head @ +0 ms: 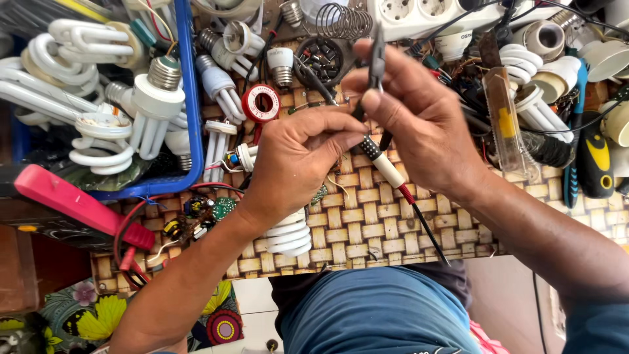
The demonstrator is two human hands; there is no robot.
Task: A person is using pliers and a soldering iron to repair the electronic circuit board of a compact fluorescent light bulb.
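My left hand (298, 157) is closed around a small part, pressed against a white spiral lamp (288, 235) that pokes out below the palm; a bit of green circuit board shows by the fingers. My right hand (419, 115) pinches slim dark pliers (377, 56) between thumb and fingers, tips pointing away from me. A white test probe (388, 169) with a dotted black grip and red collar runs under the right palm, its black lead trailing toward my lap.
Woven mat (367, 229) covers the bench. Blue tray (190, 98) at left holds several white lamps. Red clamp meter (72, 203), loose circuit boards (196, 216), red tape roll (261, 103), white power strip (419, 13), clear tube (504, 118) and yellow-black tool handle (595, 164) lie around.
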